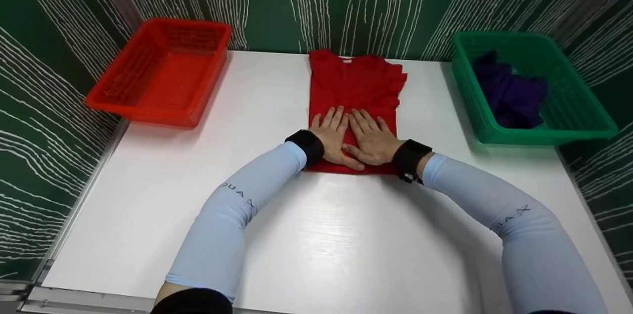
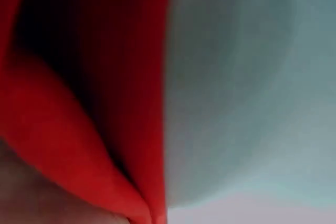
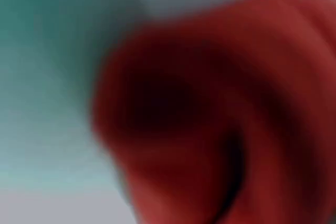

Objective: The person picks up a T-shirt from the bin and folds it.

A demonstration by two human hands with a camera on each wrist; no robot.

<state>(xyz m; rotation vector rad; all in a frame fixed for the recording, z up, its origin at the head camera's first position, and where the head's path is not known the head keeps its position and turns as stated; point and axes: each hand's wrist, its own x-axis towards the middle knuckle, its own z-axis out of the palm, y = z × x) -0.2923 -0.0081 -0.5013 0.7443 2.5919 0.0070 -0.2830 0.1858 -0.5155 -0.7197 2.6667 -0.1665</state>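
Note:
A red shirt (image 1: 356, 79), folded into a narrow rectangle, lies on the white table with its collar at the far side and ruffled layers along its right edge. My left hand (image 1: 334, 138) rests on its lower half, fingers straight and pointing away from me. Beside it my right hand (image 1: 372, 141) lies on the cloth too, fingers extended, the two thumbs close together. In the left wrist view a folded edge of the red shirt (image 2: 126, 77) is close up. The right wrist view shows a blurred rolled fold of the shirt (image 3: 210, 103).
A red plastic basket (image 1: 207, 76) stands at the back left of the white table (image 1: 316, 245). At the back right stands a green basket (image 1: 544, 138) holding crumpled purple cloth (image 1: 517, 96). Green patterned walls (image 1: 277, 2) enclose the table's back and sides.

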